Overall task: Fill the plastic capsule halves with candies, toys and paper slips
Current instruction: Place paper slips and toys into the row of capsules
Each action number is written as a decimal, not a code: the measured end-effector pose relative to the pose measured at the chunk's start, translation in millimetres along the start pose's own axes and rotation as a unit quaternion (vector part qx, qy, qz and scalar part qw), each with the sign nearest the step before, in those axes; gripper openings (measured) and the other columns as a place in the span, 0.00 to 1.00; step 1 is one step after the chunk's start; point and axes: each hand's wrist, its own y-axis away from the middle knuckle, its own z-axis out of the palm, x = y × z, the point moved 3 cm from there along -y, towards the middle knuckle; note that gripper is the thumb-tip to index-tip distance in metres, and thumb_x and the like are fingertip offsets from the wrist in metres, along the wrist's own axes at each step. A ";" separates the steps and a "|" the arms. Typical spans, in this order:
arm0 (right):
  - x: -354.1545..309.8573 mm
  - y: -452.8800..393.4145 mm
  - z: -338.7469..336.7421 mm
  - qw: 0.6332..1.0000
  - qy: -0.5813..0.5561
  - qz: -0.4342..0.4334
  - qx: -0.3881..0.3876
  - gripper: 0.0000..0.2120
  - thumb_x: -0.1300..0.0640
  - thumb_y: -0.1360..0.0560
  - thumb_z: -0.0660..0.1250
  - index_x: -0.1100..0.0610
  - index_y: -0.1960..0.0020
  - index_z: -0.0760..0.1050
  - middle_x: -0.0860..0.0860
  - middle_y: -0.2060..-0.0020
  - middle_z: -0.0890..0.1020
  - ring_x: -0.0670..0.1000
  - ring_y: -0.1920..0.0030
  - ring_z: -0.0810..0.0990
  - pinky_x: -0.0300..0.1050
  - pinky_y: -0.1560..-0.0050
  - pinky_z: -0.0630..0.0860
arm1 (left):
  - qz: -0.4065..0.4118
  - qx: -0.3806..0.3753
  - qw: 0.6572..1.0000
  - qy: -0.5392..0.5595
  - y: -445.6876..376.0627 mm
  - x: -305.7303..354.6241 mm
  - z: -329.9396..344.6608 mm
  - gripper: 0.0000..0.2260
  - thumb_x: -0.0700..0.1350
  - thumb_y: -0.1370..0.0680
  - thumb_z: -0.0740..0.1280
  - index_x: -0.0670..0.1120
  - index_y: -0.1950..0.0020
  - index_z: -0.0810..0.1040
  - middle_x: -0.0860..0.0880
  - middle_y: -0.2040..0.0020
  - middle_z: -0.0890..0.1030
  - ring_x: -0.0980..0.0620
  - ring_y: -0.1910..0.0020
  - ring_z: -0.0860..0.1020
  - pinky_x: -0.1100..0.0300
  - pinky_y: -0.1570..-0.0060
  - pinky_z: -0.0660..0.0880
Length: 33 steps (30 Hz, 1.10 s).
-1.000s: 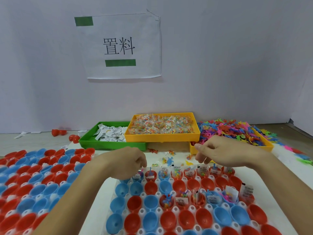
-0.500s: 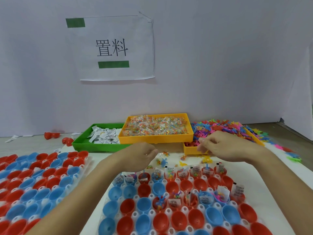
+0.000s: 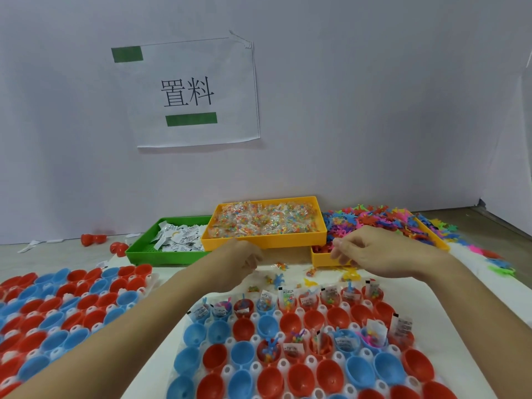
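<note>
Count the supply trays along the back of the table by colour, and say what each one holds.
Green tray: 1, holding paper slips
Yellow trays: 2, the candy tray and the toy tray
Total: 3

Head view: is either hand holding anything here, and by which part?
Cannot be told. Both the left hand and right hand have curled fingers hovering beyond the capsule tray; nothing held is visible.
</note>
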 end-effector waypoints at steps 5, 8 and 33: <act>0.3 -0.8 1.3 1.000 0.003 -0.010 -0.001 0.21 0.45 0.16 0.53 0.54 0.43 0.81 0.40 0.52 0.82 0.36 0.51 0.79 0.29 0.55 0.71 | 0.029 0.033 0.997 -0.063 -4.5 5.7 -0.6 0.07 0.42 0.19 0.66 0.44 0.45 0.81 0.54 0.63 0.76 0.58 0.67 0.69 0.65 0.63 0.65; 2.0 -1.4 1.4 1.000 -0.002 -0.007 -0.002 0.21 0.45 0.16 0.53 0.55 0.44 0.82 0.38 0.54 0.81 0.35 0.53 0.79 0.28 0.56 0.71 | 0.037 0.017 0.999 -0.028 -8.6 18.2 -1.7 0.11 0.41 0.17 0.61 0.45 0.41 0.82 0.50 0.53 0.83 0.60 0.69 0.73 0.71 0.64 0.65; 5.7 1.8 -7.9 1.000 0.002 -0.019 0.014 0.17 0.46 0.16 0.55 0.50 0.40 0.80 0.45 0.52 0.84 0.40 0.51 0.80 0.38 0.49 0.75 | 0.063 -0.055 0.989 -0.119 -48.9 50.9 13.0 0.16 0.49 0.21 0.69 0.53 0.32 0.77 0.53 0.41 0.80 0.51 0.47 0.77 0.57 0.52 0.76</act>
